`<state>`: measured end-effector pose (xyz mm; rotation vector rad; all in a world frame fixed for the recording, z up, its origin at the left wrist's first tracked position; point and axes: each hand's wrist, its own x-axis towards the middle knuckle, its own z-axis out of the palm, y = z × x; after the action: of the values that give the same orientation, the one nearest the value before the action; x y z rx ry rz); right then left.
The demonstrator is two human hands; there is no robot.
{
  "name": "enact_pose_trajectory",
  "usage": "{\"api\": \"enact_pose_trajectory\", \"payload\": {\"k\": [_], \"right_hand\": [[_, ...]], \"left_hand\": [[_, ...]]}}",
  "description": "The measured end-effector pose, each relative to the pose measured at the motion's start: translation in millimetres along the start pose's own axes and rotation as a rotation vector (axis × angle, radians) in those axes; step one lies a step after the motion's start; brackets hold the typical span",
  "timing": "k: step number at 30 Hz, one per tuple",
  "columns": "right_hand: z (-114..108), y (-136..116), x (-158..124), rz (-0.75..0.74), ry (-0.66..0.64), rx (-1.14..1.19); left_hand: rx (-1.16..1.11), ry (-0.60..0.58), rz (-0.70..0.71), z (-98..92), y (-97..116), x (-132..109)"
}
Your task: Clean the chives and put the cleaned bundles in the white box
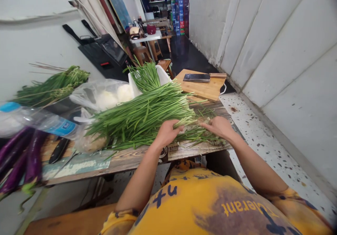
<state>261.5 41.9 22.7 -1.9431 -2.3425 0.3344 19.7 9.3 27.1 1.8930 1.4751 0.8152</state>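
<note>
A large pile of garlic chives [147,112] lies across the wooden table, leafy ends to the left and pale stem ends to the right. My left hand [168,132] is closed round a small bunch of pale chive stems at the pile's near edge. To its right, my right hand [220,126] has thumb and fingers pinched at the tips of that bunch; the exact bits between them are too small to make out. Loose chive scraps [201,135] lie beneath and between both hands.
Behind the pile stand a white basket [164,74] of chives and a cutting board [200,91] bearing a cleaver [197,77]. Leftward lie bagged white vegetables [106,99], a water bottle [50,122], a black-handled knife [59,150], eggplants [34,154] and more greens [56,85].
</note>
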Motion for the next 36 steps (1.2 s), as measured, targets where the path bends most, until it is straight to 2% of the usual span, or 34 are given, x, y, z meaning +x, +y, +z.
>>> {"api": "enact_pose_trajectory", "payload": {"k": [3, 5, 9, 12, 14, 18, 21, 23, 26, 29, 32, 34, 36], "right_hand": [[0, -2, 3, -0.224, 0.045, 0.002], [4, -10, 7, -0.313, 0.1, 0.019], [17, -28, 17, -0.285, 0.102, -0.025], [22, -32, 19, -0.291, 0.14, 0.0], [20, -30, 15, -0.363, 0.17, 0.124], [10, -24, 2, -0.489, 0.142, 0.559], [4, -23, -3, -0.457, 0.08, 0.813], [5, -24, -4, -0.376, 0.06, 0.906], [11, -30, -3, -0.251, 0.012, 1.027], [18, -38, -3, -0.252, -0.039, 1.117], [20, -43, -1, -0.297, -0.031, 1.02], [16, -44, -1, -0.391, -0.022, 0.799], [11, -45, -1, -0.504, 0.009, 0.467]], "left_hand": [[-0.003, 0.117, 0.01, -0.2, 1, 1], [-0.003, 0.17, 0.02, -0.7, 1, 1], [-0.018, 0.196, 0.024, -1.7, 2, 0], [0.011, 0.216, 0.009, -1.6, 1, -2], [0.048, 0.226, 0.007, -1.0, 1, -2], [0.073, 0.184, 0.071, 1.6, 0, 1], [0.118, 0.067, 0.1, 3.3, 1, 2], [0.157, 0.016, 0.102, 3.5, 2, 2], [0.179, 0.053, 0.09, 2.6, 4, 1], [0.132, 0.047, 0.039, 1.6, 5, 0], [0.102, 0.007, 0.023, 2.2, 4, -1], [0.113, -0.004, 0.041, 3.8, 3, -1], [0.136, -0.022, 0.064, 5.4, 2, -1]]}}
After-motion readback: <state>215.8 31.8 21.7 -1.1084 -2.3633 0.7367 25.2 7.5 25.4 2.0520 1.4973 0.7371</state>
